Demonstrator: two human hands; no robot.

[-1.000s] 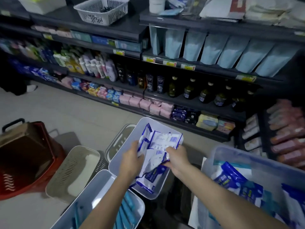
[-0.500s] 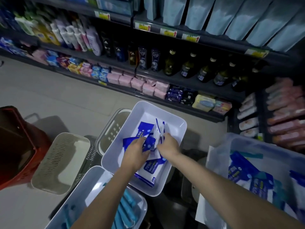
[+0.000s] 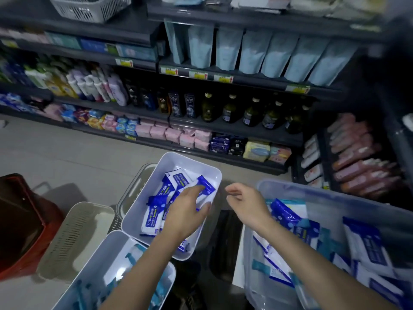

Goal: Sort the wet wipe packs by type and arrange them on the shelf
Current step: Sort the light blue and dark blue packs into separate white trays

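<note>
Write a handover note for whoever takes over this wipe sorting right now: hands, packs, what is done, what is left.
Left grip: open, fingers resting on the blue-and-white packs in the far white tray.
Right grip: open, empty, beside the clear bin.
Done: teal packs lie in the near white tray.
Left: sort the packs that are in the bin, then shelve all.

Bare forearms point(image 3: 312, 260), bare left hand point(image 3: 186, 212) and right hand point(image 3: 247, 205).
</note>
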